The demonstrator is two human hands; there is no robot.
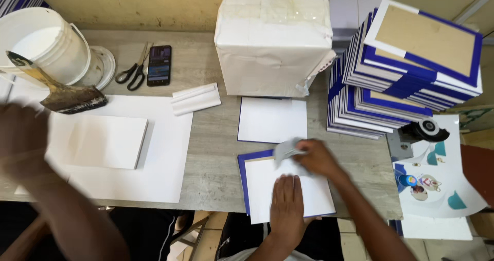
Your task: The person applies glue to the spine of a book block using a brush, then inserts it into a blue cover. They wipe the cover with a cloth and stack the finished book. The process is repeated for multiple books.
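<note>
Pressing flat on a white sheet [309, 189] laid inside a blue cover [246, 176] at the table's [216, 163] near edge, the left hand [286, 203] lay open, pinning the page, while the right hand [316, 157] gripped a grey cloth [286, 149] at the sheet's top edge. Beyond lay a second white-faced book [271, 119], then a wrapped white parcel [272, 34] and stacked blue covers [401, 76]. A co-worker's blurred arm [31, 153] crossed near a glue brush [62, 92] and bucket [46, 42].
</note>
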